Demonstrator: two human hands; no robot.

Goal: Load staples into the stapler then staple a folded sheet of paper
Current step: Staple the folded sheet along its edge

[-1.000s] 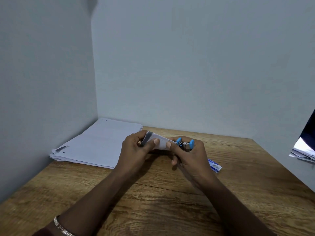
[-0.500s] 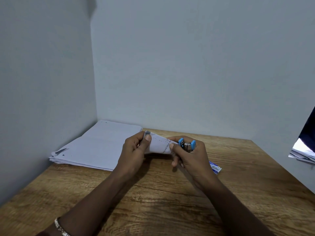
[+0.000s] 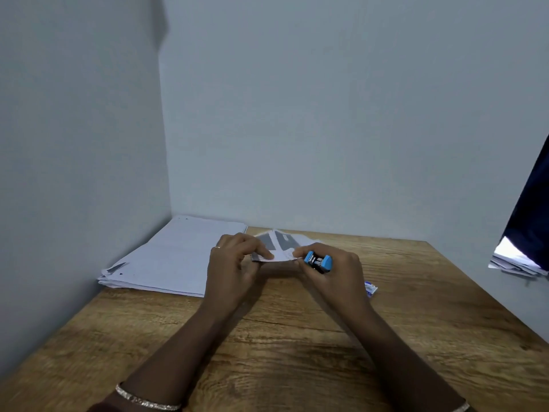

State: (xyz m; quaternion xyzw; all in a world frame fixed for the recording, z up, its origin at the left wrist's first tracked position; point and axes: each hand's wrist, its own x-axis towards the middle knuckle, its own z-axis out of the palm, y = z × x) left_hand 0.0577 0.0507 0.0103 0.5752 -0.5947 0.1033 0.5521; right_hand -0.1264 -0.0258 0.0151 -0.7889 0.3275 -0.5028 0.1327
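A small blue stapler [image 3: 319, 261] sits in my right hand [image 3: 329, 270], whose fingers curl round it above the wooden table [image 3: 297, 352]. Its nose meets the right end of a folded sheet of paper [image 3: 280, 246], white with grey printed patches. My left hand [image 3: 234, 263] pinches the sheet's left end between thumb and fingers. The sheet is held just above the table near the far edge. A small blue-and-white staple box [image 3: 370, 288] lies on the table right of my right hand, partly hidden by it.
A stack of white papers [image 3: 172, 257] lies in the far left corner against the walls. More papers [image 3: 517, 264] and a dark cloth [image 3: 531, 209] jut in at the right edge. Grey walls close the table at the back and left.
The folded sheet has tipped up and spread, so its grey printed side now shows. My left hand shifted its pinch along the sheet's left end. The stapler stays at the right end.
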